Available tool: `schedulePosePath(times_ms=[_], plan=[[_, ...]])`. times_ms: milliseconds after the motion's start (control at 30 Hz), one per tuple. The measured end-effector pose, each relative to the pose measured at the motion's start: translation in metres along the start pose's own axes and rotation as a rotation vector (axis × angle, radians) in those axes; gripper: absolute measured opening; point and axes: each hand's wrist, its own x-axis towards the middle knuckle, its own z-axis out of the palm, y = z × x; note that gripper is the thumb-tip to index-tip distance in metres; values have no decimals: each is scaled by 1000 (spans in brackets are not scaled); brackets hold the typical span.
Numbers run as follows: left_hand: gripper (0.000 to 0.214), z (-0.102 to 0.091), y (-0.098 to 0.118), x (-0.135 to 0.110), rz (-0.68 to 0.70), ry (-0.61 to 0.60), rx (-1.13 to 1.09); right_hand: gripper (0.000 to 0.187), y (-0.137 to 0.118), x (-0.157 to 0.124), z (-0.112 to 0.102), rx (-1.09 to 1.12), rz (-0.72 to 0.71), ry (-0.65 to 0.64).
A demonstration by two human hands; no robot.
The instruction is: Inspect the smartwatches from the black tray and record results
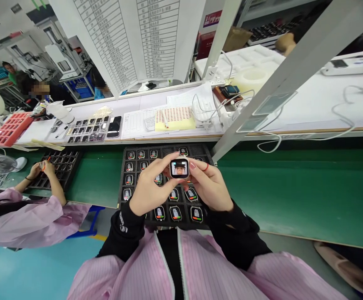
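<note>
Between my two hands is a smartwatch body [179,168] without a strap, its lit screen facing me and showing a picture. My left hand [153,183] grips its left side with thumb below and forefinger along the top. On the other side, my right hand [211,185] pinches the edge, thumb close to the screen's right border. Under both hands lies a black foam tray [125,207] divided into compartments. Several lit watches, such as one watch [175,213] in the nearest row, sit in it face up. My hands hide part of the tray's middle.
The tray rests on a green bench [294,187]. A white shelf behind carries a black phone [114,126], a tray of small parts [88,130] and a yellow sticker sheet [175,119]. A slanted metal post [262,91] rises at right. At left, a co-worker's hands [45,166] work over another tray.
</note>
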Motion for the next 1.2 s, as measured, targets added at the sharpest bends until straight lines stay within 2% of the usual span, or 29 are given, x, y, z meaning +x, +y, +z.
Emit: schedulePosePath(times_ms=[367, 533, 833, 967, 1200], plan=[[52, -3, 6, -3, 12, -32, 19, 40, -5, -5, 6, 99, 2, 16], [54, -3, 7, -4, 27, -46, 9, 43, -7, -8, 7, 97, 1, 32], [52, -1, 12, -1, 106, -69, -13, 32, -8, -17, 2, 164, -88, -9], [52, 3, 10, 11, 143, -85, -29, 35, -15, -8, -4, 144, -130, 14], [52, 10, 8, 59, 299, -38, -63, 40, -48, 27, -16, 117, -267, -12]])
